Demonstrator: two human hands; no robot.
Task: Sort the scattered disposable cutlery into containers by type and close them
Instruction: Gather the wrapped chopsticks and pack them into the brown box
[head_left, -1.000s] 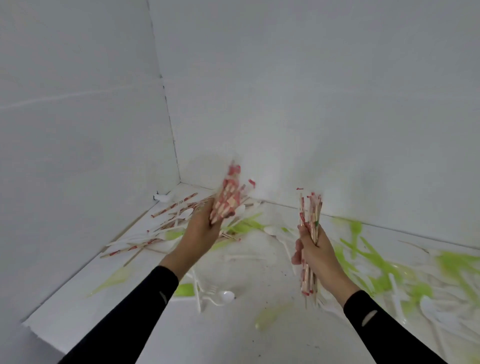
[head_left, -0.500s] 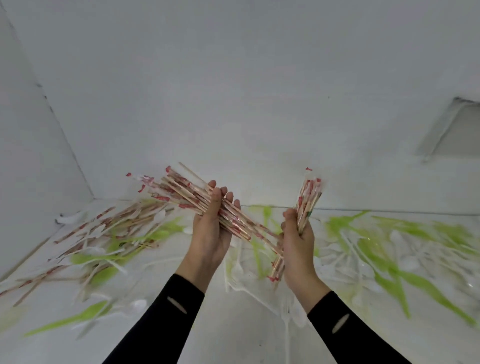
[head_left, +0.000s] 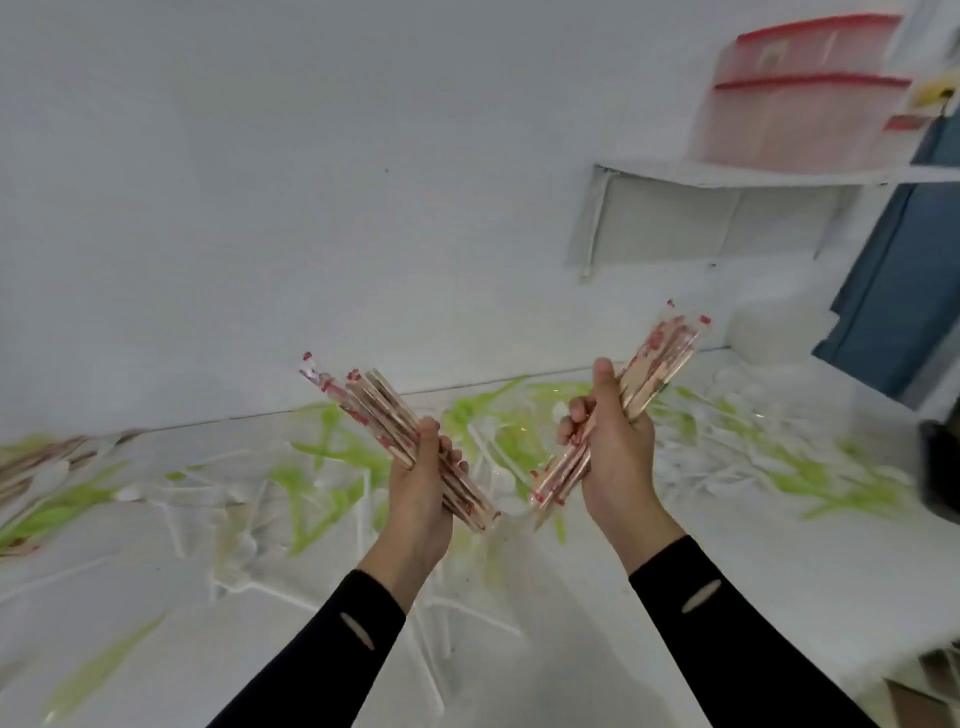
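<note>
Hands are working above a white table (head_left: 779, 582) strewn with disposable cutlery. The left hand (head_left: 418, 499) is gripping one bundle of wrapped chopsticks (head_left: 371, 405), fingers curled round its lower half, while the right hand (head_left: 618, 462) is clamping a second bundle (head_left: 662, 356) in a closed fist, thumb pointing up along it. The two hands are being held apart at about the same height, with a gap between them. The bundles are leaning away from each other, the left one tilting up and to the left, the right one up and to the right, their lower ends nearly meeting between the wrists. Both bundles are hanging clear of the tabletop. Black sleeves (head_left: 337, 639) are covering both forearms. Beneath, green cutlery (head_left: 332, 454) and white cutlery (head_left: 737, 379) are lying mixed and blurred across the surface, with loose chopsticks (head_left: 31, 462) lying at the far left edge. On a wall shelf (head_left: 727, 176) at upper right, two red-rimmed containers (head_left: 795, 119) are sitting stacked — well apart from either hand.
</note>
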